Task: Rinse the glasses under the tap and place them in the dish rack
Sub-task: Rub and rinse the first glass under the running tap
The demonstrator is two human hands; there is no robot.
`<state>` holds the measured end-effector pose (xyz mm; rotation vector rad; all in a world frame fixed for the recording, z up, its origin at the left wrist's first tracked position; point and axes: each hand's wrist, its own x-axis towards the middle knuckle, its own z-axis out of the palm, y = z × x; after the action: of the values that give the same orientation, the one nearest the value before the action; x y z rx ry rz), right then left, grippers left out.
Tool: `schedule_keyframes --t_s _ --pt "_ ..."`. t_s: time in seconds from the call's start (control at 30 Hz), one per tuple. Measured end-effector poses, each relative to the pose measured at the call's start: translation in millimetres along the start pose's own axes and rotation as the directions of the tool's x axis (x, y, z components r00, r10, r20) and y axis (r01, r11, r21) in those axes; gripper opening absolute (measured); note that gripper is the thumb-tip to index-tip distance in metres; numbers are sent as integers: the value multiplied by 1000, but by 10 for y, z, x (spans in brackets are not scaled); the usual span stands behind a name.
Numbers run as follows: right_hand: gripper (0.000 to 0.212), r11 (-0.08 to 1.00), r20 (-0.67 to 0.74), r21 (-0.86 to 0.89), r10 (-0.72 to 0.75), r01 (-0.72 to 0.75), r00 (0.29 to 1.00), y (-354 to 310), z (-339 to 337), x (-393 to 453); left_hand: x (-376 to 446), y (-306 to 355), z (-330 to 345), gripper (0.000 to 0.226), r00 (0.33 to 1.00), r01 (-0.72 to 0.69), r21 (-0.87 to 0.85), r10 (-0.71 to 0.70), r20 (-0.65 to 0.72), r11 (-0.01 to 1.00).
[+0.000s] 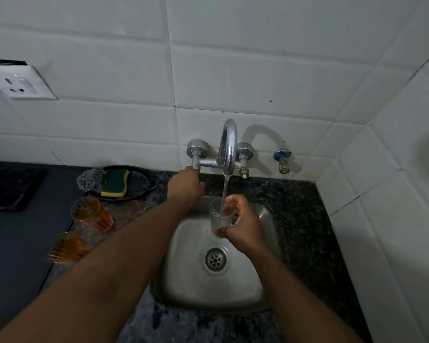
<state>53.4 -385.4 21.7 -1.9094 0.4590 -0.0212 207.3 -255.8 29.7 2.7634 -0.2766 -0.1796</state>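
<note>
So your right hand (242, 225) has its fingers and thumb wrapped round a clear glass (220, 216), holding it upright over the steel sink (255, 288) with the mouth right under the spout of the tap (229, 144), and the water stream (225, 191) is running straight down into it, you can see it pooling in the bottom of the glass. Your left hand (185, 185) is reached up to the left-hand valve of the tap, fingers curled in around the knob under the chrome fitting, though the knob itself is mostly hidden behind your knuckles so I can't tell how tight that grip is. Off to the left on the dark speckled counter (305, 219) there are two orange tumblers (91, 214) lying on their sides, one nearer the wall and the other (67, 246) closer to you, and there look to be a couple of clear ones among them but they're too faint to make out properly. Behind those sits a black tray (139, 179) with a green and yellow sponge (115, 183) and a ball of steel wool (91, 180) just beside it, touching. The drain (215, 259) is in the middle of the sink basin, a wall socket (18, 85) is up on the white tiles at far left, and a small blue-handled stopcock (282, 160) pokes out of the wall right of the tap
</note>
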Motion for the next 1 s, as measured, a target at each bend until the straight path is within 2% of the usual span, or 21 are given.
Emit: schedule_keyframes --t_s 0.13,0.23,0.3,0.4,0.6,0.73,0.83,0.9,0.93,1.0 --pt "84 1000 -7 -7 22 -22 1000 18 20 -13 5 21 -5 32 1000 4 36 -4 -3 999" --pt "85 999 -19 12 32 -32 999 -3 43 -12 24 29 7 21 998 -46 158 51 -25 986" --pt "84 999 -30 21 33 -33 999 -21 73 -9 19 59 -15 22 994 -96 269 106 -23 958" --pt "82 998 22 -4 60 -60 998 -21 78 -6 12 55 -28 22 991 -122 292 133 -19 949" --pt "73 992 -27 -75 101 -103 995 -3 -21 -30 -2 -62 31 22 999 -37 48 38 -25 998" --pt "77 958 186 -273 143 -89 972 -43 -11 -8 -72 -115 62 30 1000 -10 -32 10 7 999" --pt "70 916 244 -395 184 -76 952 -64 -8 -25 -174 -194 172 36 993 72 -201 -53 101 977" --pt "64 898 243 -434 198 -76 950 -76 5 -49 -311 -242 298 39 961 224 -419 -127 247 880" --pt "59 887 239 -455 205 -77 949 -80 9 -53 -403 -251 367 39 925 324 -536 -141 354 780" --pt "50 876 238 -476 209 -74 948 -108 12 -60 -610 -253 472 40 832 490 -641 -98 546 590"
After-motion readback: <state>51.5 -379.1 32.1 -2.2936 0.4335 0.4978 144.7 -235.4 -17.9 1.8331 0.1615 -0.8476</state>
